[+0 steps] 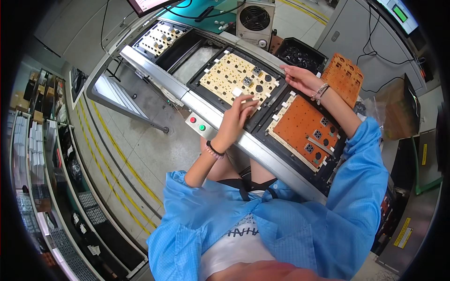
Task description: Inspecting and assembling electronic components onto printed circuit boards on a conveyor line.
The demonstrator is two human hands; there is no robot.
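My left hand (234, 118) is over the near edge of a cream board (220, 75) set in a black frame on the line. Its fingers are bent and close together; anything between them is too small to make out. A white block (237, 92) and two dark square display-like parts (247, 81) are by its fingertips. My right hand (302, 79) hovers past the board's right end, beside a black bin (301, 55) of small dark parts. Its fingers are stretched out and apart, with nothing visible in them. Nearer me lies an orange-brown board (300, 124) bearing a slim silver tool (320, 145), perhaps tweezers.
Another orange-brown panel (344, 77) leans beyond my right forearm. At the far left end sits a further populated cream board (159, 40). A fan unit (255, 21) stands behind the line. A red and green button box (198, 124) juts from the front rail (206, 107).
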